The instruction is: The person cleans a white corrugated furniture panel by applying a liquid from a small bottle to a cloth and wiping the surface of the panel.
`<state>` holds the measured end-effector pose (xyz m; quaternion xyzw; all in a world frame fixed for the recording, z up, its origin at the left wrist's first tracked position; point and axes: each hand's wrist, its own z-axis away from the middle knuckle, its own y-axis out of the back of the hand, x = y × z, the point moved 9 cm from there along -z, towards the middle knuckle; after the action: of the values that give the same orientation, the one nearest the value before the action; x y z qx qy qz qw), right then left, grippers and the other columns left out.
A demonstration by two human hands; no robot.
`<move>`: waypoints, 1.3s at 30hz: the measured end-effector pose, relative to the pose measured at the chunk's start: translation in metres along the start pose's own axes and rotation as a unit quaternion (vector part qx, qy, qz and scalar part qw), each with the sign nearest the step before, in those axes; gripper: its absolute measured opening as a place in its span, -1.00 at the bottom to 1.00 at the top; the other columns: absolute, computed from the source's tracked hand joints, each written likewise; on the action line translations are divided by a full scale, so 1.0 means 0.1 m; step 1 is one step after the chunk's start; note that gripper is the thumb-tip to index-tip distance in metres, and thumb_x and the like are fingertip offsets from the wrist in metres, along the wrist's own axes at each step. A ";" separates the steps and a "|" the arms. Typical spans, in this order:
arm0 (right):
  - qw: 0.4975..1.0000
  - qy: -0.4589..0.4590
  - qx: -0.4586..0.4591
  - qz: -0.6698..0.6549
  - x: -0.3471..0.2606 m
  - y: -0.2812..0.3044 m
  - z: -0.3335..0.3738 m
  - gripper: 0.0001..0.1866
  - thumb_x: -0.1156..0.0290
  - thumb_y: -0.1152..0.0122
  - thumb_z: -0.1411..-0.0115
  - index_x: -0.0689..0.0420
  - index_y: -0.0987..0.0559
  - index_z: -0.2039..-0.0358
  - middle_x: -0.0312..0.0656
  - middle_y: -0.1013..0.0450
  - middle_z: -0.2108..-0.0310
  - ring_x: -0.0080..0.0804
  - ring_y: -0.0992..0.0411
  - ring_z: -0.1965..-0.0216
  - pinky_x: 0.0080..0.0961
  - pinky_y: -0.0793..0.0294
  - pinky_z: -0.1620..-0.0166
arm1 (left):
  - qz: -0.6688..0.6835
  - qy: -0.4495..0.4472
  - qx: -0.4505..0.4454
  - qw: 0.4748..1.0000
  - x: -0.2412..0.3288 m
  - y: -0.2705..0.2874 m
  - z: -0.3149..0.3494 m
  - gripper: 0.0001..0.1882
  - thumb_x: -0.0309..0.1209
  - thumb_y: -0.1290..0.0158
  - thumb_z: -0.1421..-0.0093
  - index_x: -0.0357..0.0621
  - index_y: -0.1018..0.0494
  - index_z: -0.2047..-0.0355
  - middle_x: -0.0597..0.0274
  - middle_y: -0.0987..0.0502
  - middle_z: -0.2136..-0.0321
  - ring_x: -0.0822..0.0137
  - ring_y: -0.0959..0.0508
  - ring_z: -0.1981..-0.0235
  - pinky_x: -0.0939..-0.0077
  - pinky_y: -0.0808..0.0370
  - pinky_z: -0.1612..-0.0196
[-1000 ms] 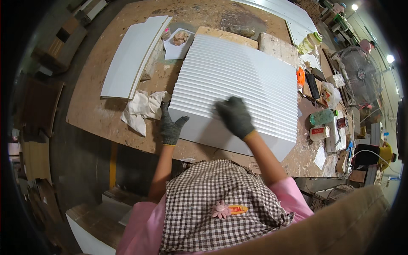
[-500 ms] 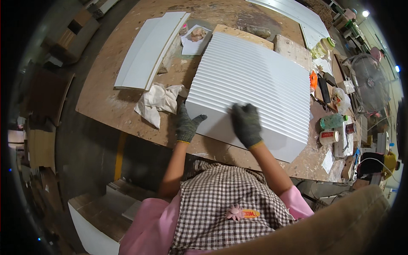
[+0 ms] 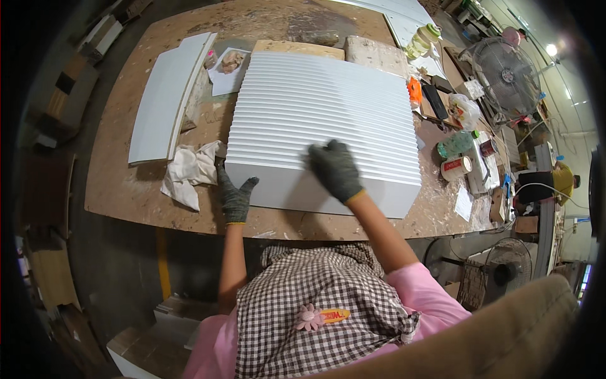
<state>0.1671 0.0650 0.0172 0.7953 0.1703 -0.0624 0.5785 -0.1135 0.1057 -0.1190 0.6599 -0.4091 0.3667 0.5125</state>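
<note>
A white panel (image 3: 315, 107) with many parallel ridges and a smooth front face (image 3: 284, 183) lies on the worktable. My left hand (image 3: 235, 197), in a dark knitted glove, is against the panel's front left corner. Its fingers stretch along the left side and its thumb stands apart over the front face. My right hand (image 3: 336, 169), gloved the same way, is curled closed over the front ridges, near where they meet the smooth face. Blur softens its finger side, and anything inside it is hidden. A crumpled white cloth (image 3: 189, 174) lies just left of my left hand.
Beneath the panel's far edge a wooden board (image 3: 300, 48) shows. White curved boards (image 3: 170, 95) lie left. Along the right stand a green-capped bottle (image 3: 456, 145), a white cup (image 3: 456, 168), an orange packet (image 3: 414, 93) and a caged fan (image 3: 505, 76). The table's front edge (image 3: 265, 231) runs before me.
The whole scene has shifted left and slightly up in view. My right hand has moved a little farther onto the ridges, still closed. My left hand keeps its place at the panel's corner.
</note>
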 end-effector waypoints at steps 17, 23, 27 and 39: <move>0.959 0.247 -0.055 0.124 0.77 0.09 -0.21 -0.63 0.50 -0.12 -0.14 -0.06 -0.63 0.04 -0.33 -0.50 -0.04 -0.27 -0.36 -0.12 -0.22 -0.35 -0.19 | -0.014 0.019 -0.004 1.000 -0.01 -0.01 0.05 0.18 -0.32 -0.49 0.10 -0.30 0.03 -0.40 -0.06 -0.27 -0.25 0.11 -0.29 -0.24 0.25 -0.26 -0.33; 0.993 0.105 -0.053 0.003 0.73 0.36 -0.42 -0.69 0.44 -0.21 -0.20 -0.11 -0.62 0.03 -0.17 -0.49 0.02 -0.09 -0.38 -0.07 -0.20 -0.44 -0.12 | -0.010 0.059 0.000 0.998 -0.04 -0.01 0.07 0.18 -0.36 -0.49 0.11 -0.29 0.03 -0.40 -0.04 -0.27 -0.25 0.12 -0.29 -0.24 0.26 -0.26 -0.33; 0.985 0.129 -0.081 0.080 1.18 0.63 0.09 -0.67 0.39 -0.24 -0.22 -0.19 -0.61 0.00 -0.12 -0.44 -0.05 -0.07 -0.37 -0.07 -0.16 -0.45 -0.13 | 0.004 0.058 0.010 0.998 -0.15 -0.01 0.08 0.18 -0.34 -0.49 0.10 -0.32 0.03 -0.40 -0.05 -0.27 -0.25 0.12 -0.29 -0.24 0.25 -0.24 -0.34; 0.970 0.212 -0.076 0.089 0.48 0.02 -0.33 -0.66 0.46 -0.14 -0.19 -0.08 -0.63 0.02 -0.25 -0.50 -0.03 -0.23 -0.35 -0.15 -0.18 -0.31 -0.23 | 0.004 0.042 0.009 0.999 -0.23 -0.01 0.06 0.19 -0.30 -0.49 0.09 -0.37 0.05 -0.40 -0.11 -0.22 -0.29 0.09 -0.25 -0.29 0.25 -0.21 -0.36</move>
<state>0.2094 0.1052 0.0155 0.7562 0.2216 0.1729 0.5909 -0.1212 0.1035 -0.1410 0.6471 -0.3863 0.3999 0.5217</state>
